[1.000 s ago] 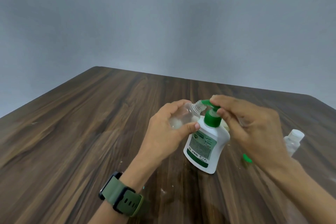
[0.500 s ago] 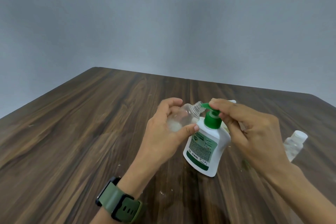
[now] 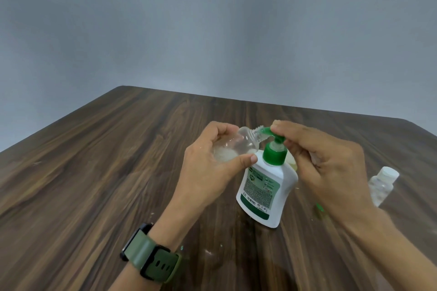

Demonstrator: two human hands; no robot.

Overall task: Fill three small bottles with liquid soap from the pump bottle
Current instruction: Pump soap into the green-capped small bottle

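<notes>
A white pump bottle [image 3: 264, 186] with a green label and green pump head [image 3: 274, 146] stands on the wooden table [image 3: 94, 172]. My left hand [image 3: 208, 172] grips a small clear bottle [image 3: 236, 146], tilted, with its open neck against the pump spout; whitish soap sits in its lower end. My right hand [image 3: 324, 165] rests its fingertips on top of the pump head. A second small clear bottle [image 3: 382, 184] with a white cap stands to the right, partly hidden by my right hand.
A small green object [image 3: 319, 207] lies on the table by my right wrist. Small pale specks dot the wood near my left wrist, which wears a green-strapped watch [image 3: 151, 257]. A grey wall rises behind the table's far edge.
The pump head has risen, showing its stem under my right fingertips. The small bottle stays at the spout in my left hand.
</notes>
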